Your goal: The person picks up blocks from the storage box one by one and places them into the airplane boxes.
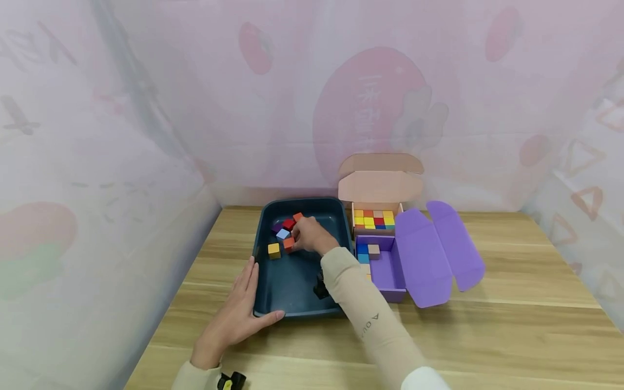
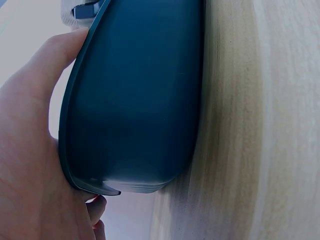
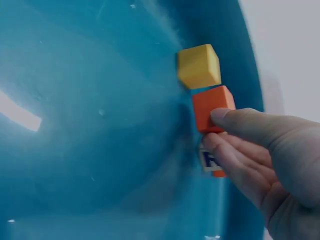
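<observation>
A dark blue tray (image 1: pixel 297 292) stands on the wooden table with several cubes toward its far left. My right hand (image 1: pixel 312 235) reaches into it and pinches an orange cube (image 3: pixel 207 110) between thumb and fingers. Right beside that cube is a yellow cube (image 1: pixel 274 251). A light blue cube (image 1: pixel 283 234), a red cube (image 1: pixel 288 223) and another orange cube (image 1: pixel 298 216) lie close by; a purple cube (image 1: pixel 277 227) is partly hidden. My left hand (image 1: pixel 236 314) rests against the tray's near left corner, fingers along the side and thumb at the front rim (image 2: pixel 64 130).
Right of the tray, an open purple box (image 1: pixel 390 268) holds several cubes along its left side, its lid (image 1: pixel 424 260) folded out rightward. Behind it stands an open tan box (image 1: pixel 380 187) with rows of coloured cubes. Printed cloth (image 1: pixel 292 108) surrounds the table (image 1: pixel 512 271).
</observation>
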Motion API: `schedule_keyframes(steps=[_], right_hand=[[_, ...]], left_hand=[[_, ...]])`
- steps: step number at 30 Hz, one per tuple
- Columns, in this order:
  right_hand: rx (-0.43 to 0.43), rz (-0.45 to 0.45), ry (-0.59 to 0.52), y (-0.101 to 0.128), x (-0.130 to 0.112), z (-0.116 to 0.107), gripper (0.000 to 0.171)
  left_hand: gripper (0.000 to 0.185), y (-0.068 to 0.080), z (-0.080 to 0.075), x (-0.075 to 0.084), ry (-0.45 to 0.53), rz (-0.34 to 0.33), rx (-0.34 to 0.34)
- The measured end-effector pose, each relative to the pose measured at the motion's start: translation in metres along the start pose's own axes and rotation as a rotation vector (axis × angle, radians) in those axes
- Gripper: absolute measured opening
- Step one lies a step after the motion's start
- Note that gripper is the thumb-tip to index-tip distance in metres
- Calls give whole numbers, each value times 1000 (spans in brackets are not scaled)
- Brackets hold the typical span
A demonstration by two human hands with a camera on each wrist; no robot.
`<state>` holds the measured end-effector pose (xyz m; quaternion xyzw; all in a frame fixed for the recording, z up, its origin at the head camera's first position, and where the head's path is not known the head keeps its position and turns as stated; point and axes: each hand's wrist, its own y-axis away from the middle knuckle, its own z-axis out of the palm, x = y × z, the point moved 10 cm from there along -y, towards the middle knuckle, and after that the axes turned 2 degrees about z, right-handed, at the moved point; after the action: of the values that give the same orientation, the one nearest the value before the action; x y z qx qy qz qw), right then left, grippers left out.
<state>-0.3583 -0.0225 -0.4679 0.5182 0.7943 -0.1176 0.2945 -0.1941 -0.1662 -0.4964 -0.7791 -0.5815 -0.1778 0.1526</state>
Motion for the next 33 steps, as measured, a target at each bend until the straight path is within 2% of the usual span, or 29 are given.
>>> schedule_keyframes(steps=[8,15,19,29,33], right_hand=[[30,20,-3,27,6,-39,21],[75,36,18,60,8,-78,21],[72,63,11,81,14,-96,23],[74,97,15,121,55,-128,21],[75,150,-3,134,80,-135,23]], left_hand=[[129,0,0,2,11,-11,-11],[130,0,-2,2,15,-21,-22],[131,0,-2,2,13,-19,-19],[129,-1,-2,5,10,-6,-16],[130,-2,-2,6,9,-5,-20]])
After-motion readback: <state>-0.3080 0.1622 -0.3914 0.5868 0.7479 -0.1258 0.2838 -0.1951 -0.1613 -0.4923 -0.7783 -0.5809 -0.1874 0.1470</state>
